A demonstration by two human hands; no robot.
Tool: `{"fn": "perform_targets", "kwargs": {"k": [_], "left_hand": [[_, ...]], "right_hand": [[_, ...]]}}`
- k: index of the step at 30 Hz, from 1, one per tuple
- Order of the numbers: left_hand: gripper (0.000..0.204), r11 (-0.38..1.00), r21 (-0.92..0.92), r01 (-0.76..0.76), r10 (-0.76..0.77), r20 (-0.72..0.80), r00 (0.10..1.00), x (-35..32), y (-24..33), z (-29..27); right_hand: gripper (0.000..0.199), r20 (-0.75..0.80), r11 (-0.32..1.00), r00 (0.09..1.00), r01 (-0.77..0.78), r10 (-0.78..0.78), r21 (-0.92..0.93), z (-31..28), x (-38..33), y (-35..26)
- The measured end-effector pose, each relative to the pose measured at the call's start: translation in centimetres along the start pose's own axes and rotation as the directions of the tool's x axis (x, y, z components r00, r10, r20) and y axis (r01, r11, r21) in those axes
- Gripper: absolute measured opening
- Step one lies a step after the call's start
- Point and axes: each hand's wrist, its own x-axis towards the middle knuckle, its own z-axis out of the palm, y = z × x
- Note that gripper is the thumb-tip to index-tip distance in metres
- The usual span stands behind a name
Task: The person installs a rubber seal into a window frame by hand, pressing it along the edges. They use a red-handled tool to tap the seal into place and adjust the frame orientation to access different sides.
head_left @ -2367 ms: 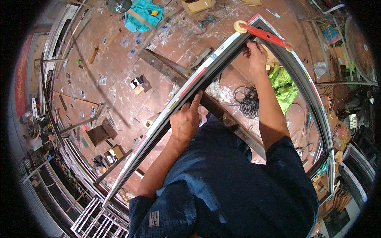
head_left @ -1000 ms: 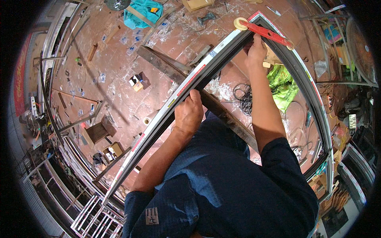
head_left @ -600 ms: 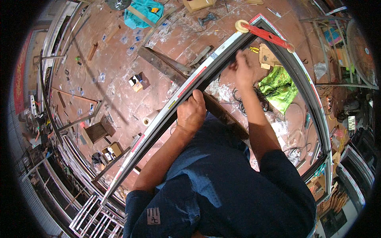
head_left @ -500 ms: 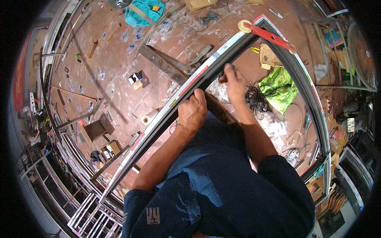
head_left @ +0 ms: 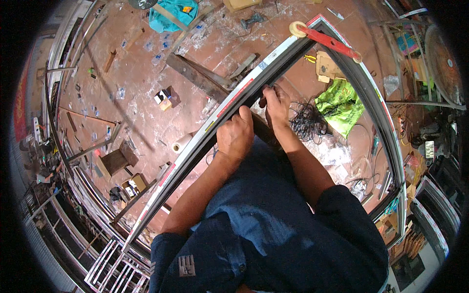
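Observation:
A large frame point(head_left: 288, 57), with a white film-covered face and black inner channels, spans the view in front of me. My left hand point(head_left: 235, 133) is closed at its near side, thumb pressed along the black channel and fingers curled at the inner edge. Just to the right and farther up, my right hand point(head_left: 277, 105) has its fingers bent together against the same inner edge. Whatever it pinches there is hidden. A red-handled tool with a pale round wheel point(head_left: 332, 43) lies across the frame's far corner, apart from both hands.
Beneath the frame runs a dark beam point(head_left: 198, 75). Through the opening show a tangle of black cable point(head_left: 309, 122), a bright green bag point(head_left: 340, 108) and yellow-handled pliers point(head_left: 310, 59). A white roll point(head_left: 183, 143) and small boxes point(head_left: 166, 99) lie on the littered floor.
My right hand has come down and left from above the opening to the frame's inner edge, close to my left hand. The left hand keeps its place on the frame.

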Motion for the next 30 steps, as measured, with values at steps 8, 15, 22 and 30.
{"fn": "perform_targets", "kwargs": {"k": [8, 15, 22, 30], "left_hand": [[0.010, 0.999, 0.035, -0.006, 0.004, 0.069, 0.998, -0.1, 0.1, -0.4], [0.011, 0.999, 0.035, -0.007, 0.006, 0.034, 0.999, -0.5, -0.2, -0.5], [0.011, 0.998, 0.000, -0.058, 0.058, 0.015, 0.998, -0.3, -0.5, -0.6], [0.012, 0.999, 0.017, -0.042, 0.041, 0.063, 0.997, -0.4, -0.4, -0.5]], "right_hand": [[0.017, -0.025, 0.999, 1.000, 0.015, -0.014, 0.028, -0.3, 0.9, -0.5], [0.027, -0.186, 0.996, 0.979, 0.074, -0.081, -0.043, -2.9, 6.7, -4.0], [0.028, -0.302, 0.964, 0.916, 0.264, -0.263, -0.037, -6.2, 14.3, -4.5], [0.020, -0.427, 0.931, 0.891, 0.275, -0.152, 0.242, -4.6, 14.7, -6.6]]}}
